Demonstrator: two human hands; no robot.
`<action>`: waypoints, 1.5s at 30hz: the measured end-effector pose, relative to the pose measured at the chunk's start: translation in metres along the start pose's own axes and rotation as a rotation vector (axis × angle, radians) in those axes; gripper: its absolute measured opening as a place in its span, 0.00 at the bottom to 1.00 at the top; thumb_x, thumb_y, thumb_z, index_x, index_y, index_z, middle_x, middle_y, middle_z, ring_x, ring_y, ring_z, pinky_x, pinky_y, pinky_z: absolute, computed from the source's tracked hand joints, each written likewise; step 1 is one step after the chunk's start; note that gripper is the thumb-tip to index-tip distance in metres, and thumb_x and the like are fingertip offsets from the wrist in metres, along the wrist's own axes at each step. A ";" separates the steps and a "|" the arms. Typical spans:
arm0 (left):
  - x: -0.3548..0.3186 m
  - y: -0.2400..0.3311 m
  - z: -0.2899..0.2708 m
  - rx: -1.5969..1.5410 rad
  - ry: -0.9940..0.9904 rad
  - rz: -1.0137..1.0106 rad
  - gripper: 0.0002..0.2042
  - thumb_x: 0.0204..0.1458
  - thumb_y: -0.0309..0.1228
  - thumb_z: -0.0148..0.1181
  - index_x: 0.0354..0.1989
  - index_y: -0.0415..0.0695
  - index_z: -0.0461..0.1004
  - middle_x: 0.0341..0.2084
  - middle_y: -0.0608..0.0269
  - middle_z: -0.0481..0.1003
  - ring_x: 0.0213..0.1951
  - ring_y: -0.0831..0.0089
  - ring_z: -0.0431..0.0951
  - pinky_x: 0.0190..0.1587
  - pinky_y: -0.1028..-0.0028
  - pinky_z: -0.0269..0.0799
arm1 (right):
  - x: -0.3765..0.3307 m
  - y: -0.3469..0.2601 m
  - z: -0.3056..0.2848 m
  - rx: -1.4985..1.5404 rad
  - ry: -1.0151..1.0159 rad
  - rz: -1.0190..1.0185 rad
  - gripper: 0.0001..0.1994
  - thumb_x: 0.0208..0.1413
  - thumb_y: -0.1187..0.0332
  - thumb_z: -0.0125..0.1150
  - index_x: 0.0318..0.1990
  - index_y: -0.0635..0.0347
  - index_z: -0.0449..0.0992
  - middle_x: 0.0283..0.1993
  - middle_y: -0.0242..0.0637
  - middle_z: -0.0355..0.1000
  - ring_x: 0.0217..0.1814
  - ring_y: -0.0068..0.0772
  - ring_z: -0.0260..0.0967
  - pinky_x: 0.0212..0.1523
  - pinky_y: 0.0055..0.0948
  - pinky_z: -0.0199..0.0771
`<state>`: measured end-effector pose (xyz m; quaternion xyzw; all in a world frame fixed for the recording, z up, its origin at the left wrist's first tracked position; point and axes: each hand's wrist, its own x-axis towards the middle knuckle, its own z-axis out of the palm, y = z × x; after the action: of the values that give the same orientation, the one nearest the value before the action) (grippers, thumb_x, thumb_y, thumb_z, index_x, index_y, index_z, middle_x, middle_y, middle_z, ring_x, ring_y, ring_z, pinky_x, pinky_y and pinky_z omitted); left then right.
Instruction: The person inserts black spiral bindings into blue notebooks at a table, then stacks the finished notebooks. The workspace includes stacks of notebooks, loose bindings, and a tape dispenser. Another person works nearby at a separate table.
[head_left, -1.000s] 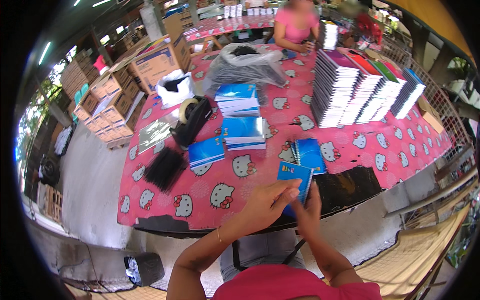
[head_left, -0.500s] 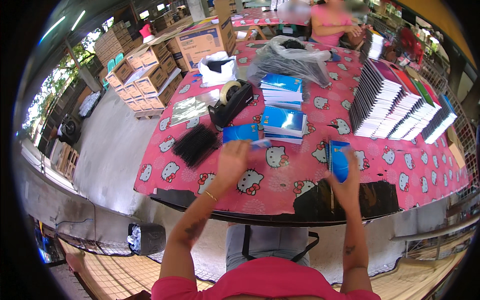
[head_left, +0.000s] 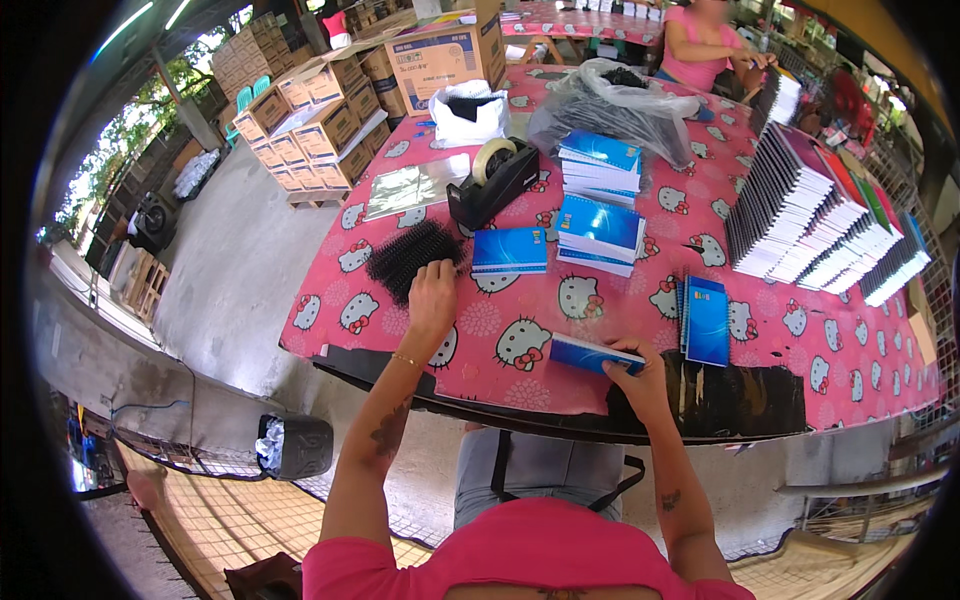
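Pink cat-print tablecloth (head_left: 480, 386) lies beneath the black tape dispenser (head_left: 500, 190). Nearside-left of it, the left hand (head_left: 433, 300) bunches its fingers at black binding coils (head_left: 408, 258), hold unclear; nearside-right, the right hand (head_left: 640, 380) pinches a blue notebook (head_left: 578, 353) by one end, apparently keeping its long edge clear.

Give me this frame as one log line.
left hand: at black coils | right hand: holding blue notepad | tape dispenser: beyond coils

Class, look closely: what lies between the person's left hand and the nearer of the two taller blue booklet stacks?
In the head view, a low pile of blue booklets lies between the left hand and that nearer, taller stack.
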<state>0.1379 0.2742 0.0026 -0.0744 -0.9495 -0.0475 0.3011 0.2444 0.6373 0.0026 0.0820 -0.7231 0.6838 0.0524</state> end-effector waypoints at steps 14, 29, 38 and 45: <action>-0.054 0.168 -0.080 -1.298 -0.223 -0.396 0.12 0.67 0.33 0.50 0.47 0.34 0.68 0.45 0.57 0.76 0.39 0.69 0.75 0.44 0.72 0.70 | 0.003 -0.004 0.002 0.058 -0.050 0.103 0.12 0.54 0.77 0.65 0.46 0.62 0.80 0.36 0.27 0.75 0.38 0.15 0.68 0.40 0.19 0.68; -0.039 0.125 -0.080 -0.865 -0.105 0.056 0.09 0.55 0.26 0.63 0.44 0.40 0.79 0.26 0.59 0.76 0.27 0.67 0.77 0.29 0.73 0.70 | 0.003 -0.002 -0.001 0.092 -0.102 0.106 0.11 0.57 0.75 0.65 0.47 0.64 0.80 0.36 0.25 0.76 0.39 0.14 0.67 0.41 0.19 0.67; -0.032 0.134 -0.086 -0.902 -0.311 -0.175 0.07 0.58 0.30 0.61 0.39 0.40 0.81 0.23 0.58 0.79 0.26 0.69 0.80 0.31 0.71 0.73 | 0.002 -0.003 -0.004 0.074 -0.122 0.108 0.12 0.56 0.75 0.66 0.48 0.64 0.80 0.38 0.28 0.77 0.40 0.16 0.68 0.43 0.20 0.69; -0.012 0.115 -0.085 -0.828 -0.290 0.246 0.09 0.57 0.33 0.61 0.42 0.43 0.75 0.30 0.56 0.74 0.29 0.57 0.78 0.30 0.64 0.72 | 0.000 -0.005 -0.009 0.057 -0.163 0.093 0.12 0.56 0.76 0.66 0.49 0.64 0.80 0.38 0.28 0.77 0.39 0.16 0.68 0.42 0.20 0.69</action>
<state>0.2152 0.3750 0.0696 -0.3069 -0.8669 -0.3762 0.1131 0.2446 0.6458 0.0077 0.1053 -0.7084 0.6967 -0.0405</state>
